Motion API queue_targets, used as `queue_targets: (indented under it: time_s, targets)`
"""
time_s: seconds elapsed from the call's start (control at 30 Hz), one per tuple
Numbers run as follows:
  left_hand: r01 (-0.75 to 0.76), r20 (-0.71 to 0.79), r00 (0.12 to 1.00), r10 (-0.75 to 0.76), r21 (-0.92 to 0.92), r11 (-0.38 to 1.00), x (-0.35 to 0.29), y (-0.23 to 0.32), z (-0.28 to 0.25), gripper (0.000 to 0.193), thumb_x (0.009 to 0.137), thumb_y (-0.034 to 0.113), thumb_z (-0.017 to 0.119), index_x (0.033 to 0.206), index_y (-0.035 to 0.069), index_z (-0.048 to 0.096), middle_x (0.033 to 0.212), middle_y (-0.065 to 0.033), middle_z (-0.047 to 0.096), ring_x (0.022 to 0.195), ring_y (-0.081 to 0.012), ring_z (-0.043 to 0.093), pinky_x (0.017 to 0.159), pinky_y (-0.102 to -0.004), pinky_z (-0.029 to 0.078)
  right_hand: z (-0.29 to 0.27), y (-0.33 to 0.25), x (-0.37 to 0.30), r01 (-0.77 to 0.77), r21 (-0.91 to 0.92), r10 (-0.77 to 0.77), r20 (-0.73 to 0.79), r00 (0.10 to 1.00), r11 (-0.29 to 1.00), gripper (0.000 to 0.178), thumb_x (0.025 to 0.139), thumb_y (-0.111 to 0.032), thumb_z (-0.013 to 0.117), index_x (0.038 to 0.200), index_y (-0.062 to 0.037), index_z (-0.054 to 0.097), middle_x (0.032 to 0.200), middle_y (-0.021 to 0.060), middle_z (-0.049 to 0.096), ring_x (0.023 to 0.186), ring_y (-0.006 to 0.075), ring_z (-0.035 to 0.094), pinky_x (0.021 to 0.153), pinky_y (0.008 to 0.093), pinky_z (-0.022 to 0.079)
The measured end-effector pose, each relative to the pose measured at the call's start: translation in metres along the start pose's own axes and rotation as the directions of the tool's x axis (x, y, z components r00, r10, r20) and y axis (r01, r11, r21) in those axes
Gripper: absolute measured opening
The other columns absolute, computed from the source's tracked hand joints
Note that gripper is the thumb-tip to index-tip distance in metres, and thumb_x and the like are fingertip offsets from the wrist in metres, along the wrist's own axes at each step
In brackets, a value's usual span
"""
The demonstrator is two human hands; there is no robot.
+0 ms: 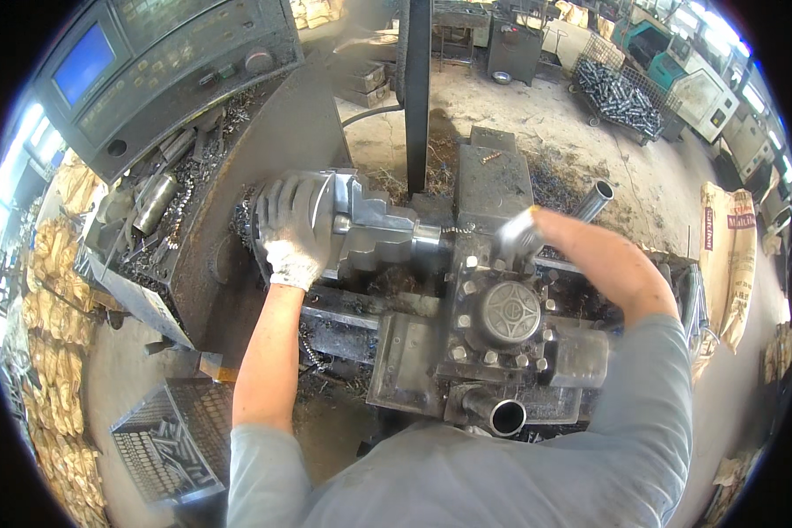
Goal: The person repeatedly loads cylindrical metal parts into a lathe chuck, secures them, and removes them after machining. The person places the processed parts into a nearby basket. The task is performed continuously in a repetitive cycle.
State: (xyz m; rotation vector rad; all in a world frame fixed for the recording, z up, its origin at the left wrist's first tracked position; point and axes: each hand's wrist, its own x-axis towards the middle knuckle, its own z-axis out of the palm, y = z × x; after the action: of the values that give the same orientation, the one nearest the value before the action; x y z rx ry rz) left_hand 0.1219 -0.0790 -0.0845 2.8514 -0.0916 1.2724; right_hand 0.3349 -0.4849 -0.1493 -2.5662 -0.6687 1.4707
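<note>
My left hand [295,224], in a whitish work glove, lies with its fingers stretched out over the rim of the lathe chuck [354,207]. The chuck has stepped metal jaws. A short shiny metal cylinder [426,239] sits at the jaws' right end, against the turret block. My right hand [521,234], also gloved, is over the far right side of the dark tool turret [458,308]. Motion blurs its fingers, and I cannot make out whether they hold anything. A round embossed cap [509,312] ringed by bolts tops the turret.
A control panel [185,70] with a blue screen stands at the far left. Metal parts and chips lie on the ledge [154,207] below it. A crate [172,440] of metal pieces is at the lower left. Open tubes [507,417] stick out of the turret. Sacks [726,264] stand right.
</note>
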Motion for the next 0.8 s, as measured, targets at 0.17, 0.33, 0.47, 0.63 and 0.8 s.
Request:
queue_targets:
  time_s: [0.17, 0.33, 0.47, 0.63, 0.8]
  targets:
    - [0.016, 0.014, 1.0, -0.016, 0.0, 1.0, 0.007, -0.001, 0.001, 0.045, 0.098, 0.028, 0.07, 0.136, 0.003, 0.066, 0.143, -0.0228, 0.062, 0.138, -0.0465, 0.053, 0.123, -0.0594, 0.035, -0.053, -0.035, 0.009, 0.037, -0.03, -0.046, -0.796, 0.603, 0.999, 0.028, 0.096, -0.024, 0.065, 0.101, -0.0012, 0.08, 0.089, 0.0179, 0.079, 0.081, 0.0199, 0.076, 0.073, 0.0375, 0.061]
    - [0.012, 0.0, 1.0, -0.012, -0.029, 1.0, 0.006, 0.0, -0.001, 0.045, 0.098, 0.028, 0.068, 0.136, 0.003, 0.066, 0.142, -0.0224, 0.063, 0.139, -0.0461, 0.053, 0.123, -0.059, 0.035, -0.031, -0.131, -0.03, 0.354, -0.027, -0.345, -0.309, 0.886, 0.935, 0.068, 0.091, -0.037, 0.078, 0.148, -0.0033, 0.064, 0.122, 0.0191, 0.079, 0.094, 0.0297, 0.078, 0.082, 0.0421, 0.067]
    - [0.026, 0.013, 1.0, -0.026, -0.032, 0.999, 0.007, 0.004, -0.003, 0.046, 0.096, 0.026, 0.07, 0.136, 0.004, 0.066, 0.141, -0.0219, 0.063, 0.138, -0.0466, 0.052, 0.123, -0.059, 0.035, 0.001, -0.156, -0.021, 0.346, -0.354, -0.431, -0.197, 0.881, 0.869, 0.044, 0.082, -0.031, 0.086, 0.107, 0.0031, 0.076, 0.105, 0.0199, 0.079, 0.079, 0.0313, 0.078, 0.07, 0.0406, 0.068]
    - [0.035, 0.008, 0.999, -0.034, -0.032, 0.999, 0.011, 0.005, -0.006, 0.046, 0.093, 0.024, 0.07, 0.135, 0.005, 0.066, 0.141, -0.021, 0.063, 0.137, -0.0456, 0.053, 0.124, -0.0586, 0.033, -0.021, -0.128, 0.011, 0.172, 0.371, -0.256, 0.189, 0.948, 0.912, 0.028, 0.096, -0.025, 0.08, 0.111, -0.0015, 0.082, 0.118, 0.0179, 0.08, 0.106, 0.0238, 0.079, 0.085, 0.0346, 0.066]
    - [0.069, -0.002, 0.998, -0.069, -0.035, 0.997, 0.004, 0.001, -0.002, 0.04, 0.093, 0.025, 0.07, 0.132, 0.014, 0.072, 0.141, -0.0186, 0.062, 0.136, -0.0404, 0.054, 0.121, -0.0593, 0.035, 0.001, -0.134, -0.008, 0.236, -0.407, -0.342, -0.211, 0.916, 0.883, 0.036, 0.077, -0.031, 0.082, 0.098, -0.0012, 0.081, 0.076, 0.016, 0.075, 0.064, 0.0251, 0.069, 0.063, 0.0434, 0.055]
